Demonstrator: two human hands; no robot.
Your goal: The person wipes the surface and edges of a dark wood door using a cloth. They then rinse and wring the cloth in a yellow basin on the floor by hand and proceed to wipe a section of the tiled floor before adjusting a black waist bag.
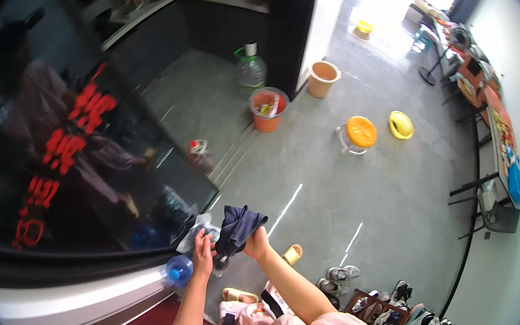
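My right hand (257,243) grips a bunched dark navy cloth (238,228), which hangs in front of me above the grey floor. Just left of the cloth, my left hand (204,251) is raised with its fingers apart and nothing visible in it. Behind its fingertips is a crumpled clear plastic bag (193,241); whether they touch it cannot be told. A large blue water bottle (178,269) lies below that bag, partly hidden by my left forearm.
A dark glass panel (106,182) bearing red writing stands at left. Ahead are an orange bucket (266,123), a beige bucket (320,88), an orange stool (361,132) and a yellow basin (401,125). Shoes and a shoe rack (380,313) stand at lower right; tables (489,137) line the right wall.
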